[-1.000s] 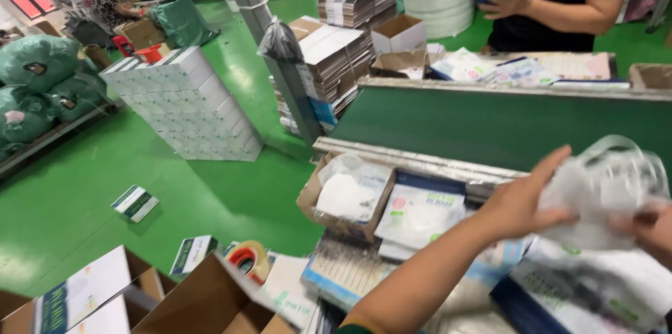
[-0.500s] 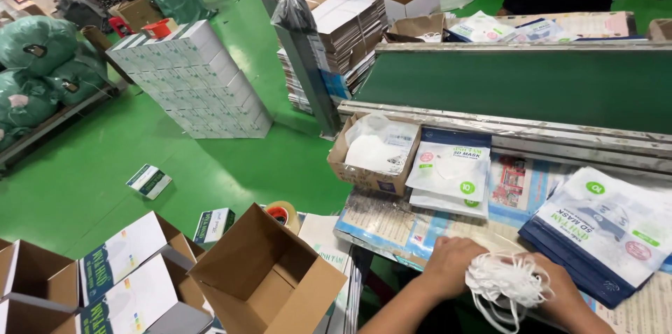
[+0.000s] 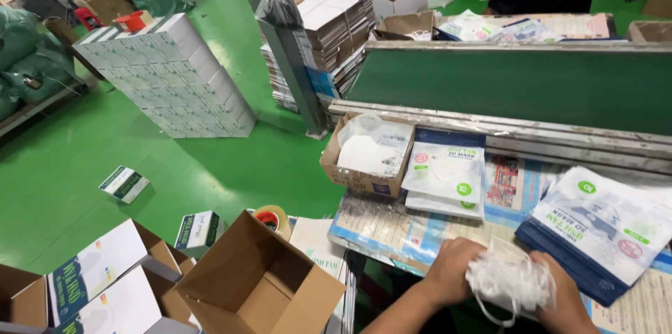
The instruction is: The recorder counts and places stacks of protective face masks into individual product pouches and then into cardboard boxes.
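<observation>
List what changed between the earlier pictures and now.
A second ago the left hand and right hand held the bundle of white masks raised by the green divider; they brought it down to the table edge, both still gripping it. The open cardboard box and mask packets stayed put.

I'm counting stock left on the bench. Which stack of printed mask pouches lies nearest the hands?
The blue-edged stack on the right, just above the right hand. The white stack sits farther back beside the small carton.
</observation>
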